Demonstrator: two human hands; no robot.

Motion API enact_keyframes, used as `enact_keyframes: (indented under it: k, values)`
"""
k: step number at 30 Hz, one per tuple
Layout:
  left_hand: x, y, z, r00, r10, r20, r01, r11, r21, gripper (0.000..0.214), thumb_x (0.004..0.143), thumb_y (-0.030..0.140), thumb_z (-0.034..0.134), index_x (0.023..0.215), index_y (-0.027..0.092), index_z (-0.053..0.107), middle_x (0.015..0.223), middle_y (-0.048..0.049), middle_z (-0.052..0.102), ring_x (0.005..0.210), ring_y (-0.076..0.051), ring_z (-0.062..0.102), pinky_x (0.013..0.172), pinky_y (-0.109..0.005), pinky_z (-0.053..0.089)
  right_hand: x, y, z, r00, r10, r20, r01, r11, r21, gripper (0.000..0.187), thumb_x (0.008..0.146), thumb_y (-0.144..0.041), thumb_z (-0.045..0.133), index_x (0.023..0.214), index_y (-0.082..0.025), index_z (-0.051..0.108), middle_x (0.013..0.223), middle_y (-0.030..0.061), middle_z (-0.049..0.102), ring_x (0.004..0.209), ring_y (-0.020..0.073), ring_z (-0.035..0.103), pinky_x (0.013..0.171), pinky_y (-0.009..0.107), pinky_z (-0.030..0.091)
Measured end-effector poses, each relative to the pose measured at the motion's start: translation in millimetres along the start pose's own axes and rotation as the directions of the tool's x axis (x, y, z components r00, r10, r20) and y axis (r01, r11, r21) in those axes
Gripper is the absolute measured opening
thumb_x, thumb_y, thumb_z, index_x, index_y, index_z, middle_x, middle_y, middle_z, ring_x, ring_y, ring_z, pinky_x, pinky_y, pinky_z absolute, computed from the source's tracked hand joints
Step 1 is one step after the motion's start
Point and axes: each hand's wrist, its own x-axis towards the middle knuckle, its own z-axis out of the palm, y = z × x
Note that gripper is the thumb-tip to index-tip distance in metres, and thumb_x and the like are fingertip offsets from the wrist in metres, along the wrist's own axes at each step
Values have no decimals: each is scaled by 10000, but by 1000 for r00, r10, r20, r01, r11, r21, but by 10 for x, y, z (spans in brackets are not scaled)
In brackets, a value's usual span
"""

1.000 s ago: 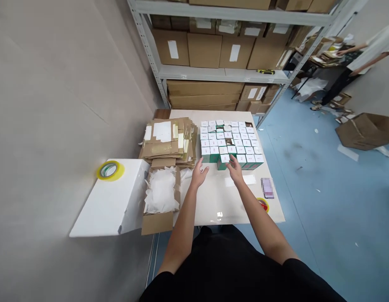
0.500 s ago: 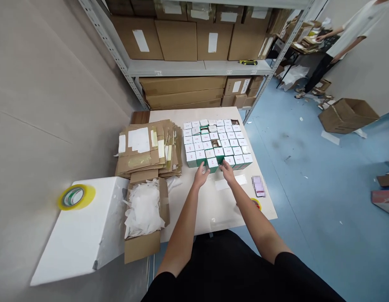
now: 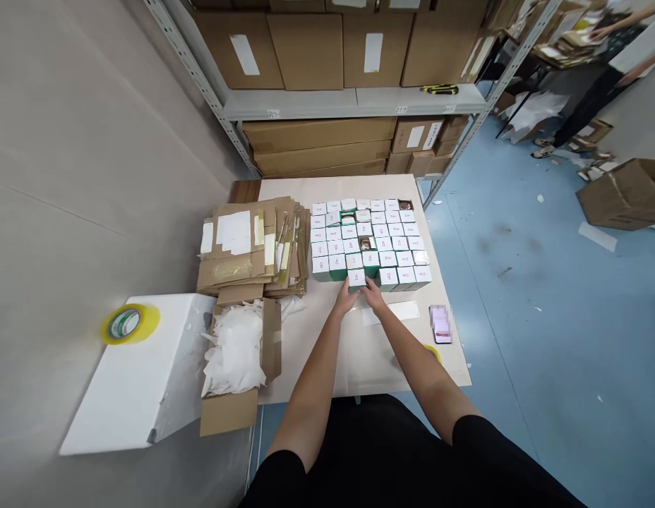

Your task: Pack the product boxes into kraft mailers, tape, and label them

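Observation:
Both my hands are at one small white-topped green box (image 3: 356, 278) at the front of a grid of such boxes (image 3: 379, 231). My left hand (image 3: 346, 299) touches its near left side, and my right hand (image 3: 373, 295) closes against its right side. This box juts out toward me from the front row, and a gap shows to its right. Most boxes in the grid stand upright with printed white lids; a few show open tops with something brown inside. Just in front of the grid, partly behind my right forearm, lies a white strip (image 3: 404, 310).
Flattened cardboard (image 3: 237, 243) is stacked on the left. Nearer stands an open carton (image 3: 272, 339) of white packing material. Yellow tape (image 3: 125, 323) lies on a white block (image 3: 131, 381). A phone (image 3: 440, 324) lies at right. Shelving (image 3: 317, 104) stands behind; a person (image 3: 597, 99) is far right.
My right hand has moved left, from the gap to the side of the protruding box. My left hand has come up against it. The camera view has shifted a little.

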Motion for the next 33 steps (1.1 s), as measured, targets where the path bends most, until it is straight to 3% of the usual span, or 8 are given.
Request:
enact_keyframes:
  k: [5, 10, 17, 24, 33]
  values:
    - [-11, -67, -85, 997, 34, -69, -33, 999, 7, 627, 828, 272, 706, 1445, 238, 600, 1348, -84, 707, 1212, -247, 662, 1129, -445, 461, -87, -21, 23, 998, 51, 48, -53, 998, 30, 521, 678, -369, 664, 1171, -242, 774, 1298, 64, 735, 1223, 312, 635, 1049, 485, 509]
    - [-106, -93, -209, 992, 41, -118, -42, 999, -3, 536, 845, 209, 649, 1381, 209, 624, 1398, -98, 678, 1268, -224, 639, 1137, -407, 454, -230, -62, 78, 996, 62, 65, -64, 998, 27, 473, 694, -393, 642, 1134, -273, 769, 1257, 48, 747, 1171, 300, 644, 953, 462, 533]
    - [-397, 20, -370, 978, 103, -180, -100, 995, 26, 379, 856, 210, 683, 1234, 186, 668, 1316, -141, 708, 1228, -241, 661, 1091, -425, 490, -550, -119, 178, 1000, 30, -1, -30, 998, 47, 424, 695, -512, 687, 1012, -239, 752, 1119, 70, 762, 1054, 271, 666, 871, 403, 538]
    - [-756, 87, -592, 978, 137, -155, -124, 988, 94, 296, 863, 194, 668, 1160, 198, 669, 1246, -119, 736, 1168, -228, 688, 1051, -415, 518, -1028, -48, 339, 997, -34, -72, 37, 998, 43, 430, 667, -527, 714, 969, -220, 720, 1037, 72, 763, 944, 245, 654, 814, 373, 527]
    - [-1201, -210, -804, 993, 59, -97, -43, 986, 159, 281, 877, 249, 667, 1155, 211, 677, 1105, -80, 763, 898, -194, 732, 946, -367, 555, -1677, 211, 481, 994, -14, -109, 17, 1000, 26, 339, 726, -524, 672, 915, -246, 714, 1025, 41, 761, 972, 245, 658, 814, 357, 526]
